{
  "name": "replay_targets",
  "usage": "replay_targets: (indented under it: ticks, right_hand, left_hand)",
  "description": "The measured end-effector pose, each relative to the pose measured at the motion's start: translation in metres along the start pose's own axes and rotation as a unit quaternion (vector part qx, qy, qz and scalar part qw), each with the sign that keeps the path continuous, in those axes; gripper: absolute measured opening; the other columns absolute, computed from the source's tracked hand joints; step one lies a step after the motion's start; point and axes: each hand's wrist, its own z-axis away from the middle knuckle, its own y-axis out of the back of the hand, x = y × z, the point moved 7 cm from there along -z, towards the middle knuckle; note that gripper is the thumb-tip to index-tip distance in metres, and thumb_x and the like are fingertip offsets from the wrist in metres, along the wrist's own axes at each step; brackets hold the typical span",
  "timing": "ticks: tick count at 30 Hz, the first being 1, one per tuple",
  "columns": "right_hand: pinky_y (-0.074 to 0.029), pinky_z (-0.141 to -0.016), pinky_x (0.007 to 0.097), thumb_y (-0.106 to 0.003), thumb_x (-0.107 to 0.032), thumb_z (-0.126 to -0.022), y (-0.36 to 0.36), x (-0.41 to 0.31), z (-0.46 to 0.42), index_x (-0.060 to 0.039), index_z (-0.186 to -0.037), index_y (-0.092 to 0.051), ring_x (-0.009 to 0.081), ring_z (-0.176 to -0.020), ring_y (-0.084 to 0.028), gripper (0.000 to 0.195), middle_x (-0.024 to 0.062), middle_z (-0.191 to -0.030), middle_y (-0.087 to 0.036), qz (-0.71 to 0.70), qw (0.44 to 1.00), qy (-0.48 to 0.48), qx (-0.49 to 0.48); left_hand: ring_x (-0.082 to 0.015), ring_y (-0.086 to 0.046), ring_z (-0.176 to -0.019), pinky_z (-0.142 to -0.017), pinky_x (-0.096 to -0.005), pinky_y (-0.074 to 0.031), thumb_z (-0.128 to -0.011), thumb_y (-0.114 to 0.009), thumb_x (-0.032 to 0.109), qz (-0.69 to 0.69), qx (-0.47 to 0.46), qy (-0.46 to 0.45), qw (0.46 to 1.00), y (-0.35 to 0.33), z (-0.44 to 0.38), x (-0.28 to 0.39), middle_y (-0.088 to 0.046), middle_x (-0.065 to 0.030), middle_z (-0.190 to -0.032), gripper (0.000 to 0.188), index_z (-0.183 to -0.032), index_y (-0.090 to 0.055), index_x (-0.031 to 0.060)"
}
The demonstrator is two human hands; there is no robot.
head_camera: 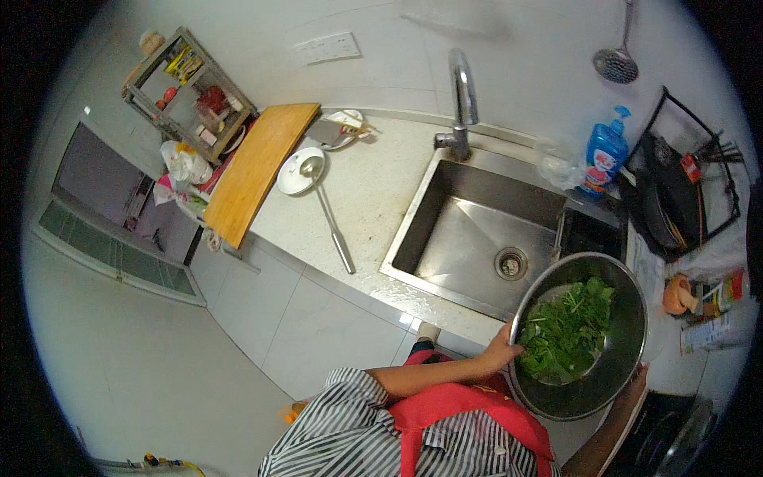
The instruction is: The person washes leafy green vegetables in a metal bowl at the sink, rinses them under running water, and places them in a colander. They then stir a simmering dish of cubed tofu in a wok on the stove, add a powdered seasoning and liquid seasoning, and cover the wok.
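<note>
A deep stainless steel bowl (617, 364) is tilted in front of me, at the right-hand front corner of the sink. Leafy greens (566, 334) lie in the bottom of it. My left hand (503, 349) grips the bowl's left side, with the fingers mostly hidden behind the wall. On the opposite side, my right hand (639, 381) holds the bowl near its lower right rim, and only part of that hand shows. Just beyond the bowl is the stainless steel sink (471, 244), with a round drain and some bits caught in it.
A chrome faucet (462, 101) rises behind the sink. To its right stand a blue pump bottle (605, 155) and a black rack (664, 95). A ladle (337, 232) rests across a white plate (291, 177), beside a wooden cutting board (262, 167). A dark stove (661, 429) is at lower right.
</note>
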Motion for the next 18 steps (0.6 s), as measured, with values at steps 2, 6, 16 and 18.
replay_targets:
  ticks: [2,6,16,18]
  right_hand:
    - [-0.04,-0.084,0.0407,-0.032,-0.049,-0.088,-0.027,-0.017,0.028,-0.0012,-0.119,-0.043,0.0278,-0.103,-0.047,0.058,0.0144,-0.115,-0.048,0.008,0.999,-0.019,-0.038]
    - [-0.038,-0.085,0.0371,-0.035,-0.044,-0.089,-0.018,-0.018,0.04,-0.0026,-0.12,-0.043,0.0267,-0.104,-0.047,0.052,0.0129,-0.117,-0.046,0.121,0.991,0.047,-0.018]
    - [-0.037,-0.088,0.0361,-0.044,-0.036,-0.088,0.039,-0.072,0.055,0.0012,-0.121,-0.039,0.0278,-0.107,-0.044,0.05,0.0173,-0.12,-0.042,0.515,0.78,0.281,0.219]
    - [-0.039,-0.086,0.0344,-0.043,-0.032,-0.089,-0.035,-0.128,0.146,0.0008,-0.122,-0.039,0.0262,-0.104,-0.047,0.047,0.0172,-0.116,-0.046,0.48,0.729,0.397,0.283]
  left_hand:
    - [-0.0192,-0.039,-0.109,-0.093,-0.0288,-0.033,-0.066,-0.054,-0.005,-0.011,0.011,-0.044,0.999,-0.008,-0.008,-0.02,-0.039,-0.01,-0.121,0.073,-0.13,-0.02,0.0016]
    - [-0.0246,-0.028,-0.12,-0.098,-0.0297,-0.024,-0.071,-0.064,0.016,0.022,-0.015,-0.022,0.999,-0.013,-0.01,-0.014,-0.027,-0.0182,-0.13,0.084,-0.133,-0.009,-0.0012]
    - [-0.0226,-0.038,-0.114,-0.093,-0.0301,-0.032,-0.086,-0.05,0.022,-0.001,0.224,-0.072,0.972,0.121,0.005,0.043,-0.036,-0.0142,-0.126,0.054,-0.128,-0.024,-0.0002]
    - [-0.0204,-0.044,-0.107,-0.088,-0.0285,-0.037,-0.087,-0.048,0.019,0.0,0.313,-0.114,0.943,0.182,0.011,0.058,-0.041,-0.0127,-0.121,0.045,-0.124,-0.03,0.0008]
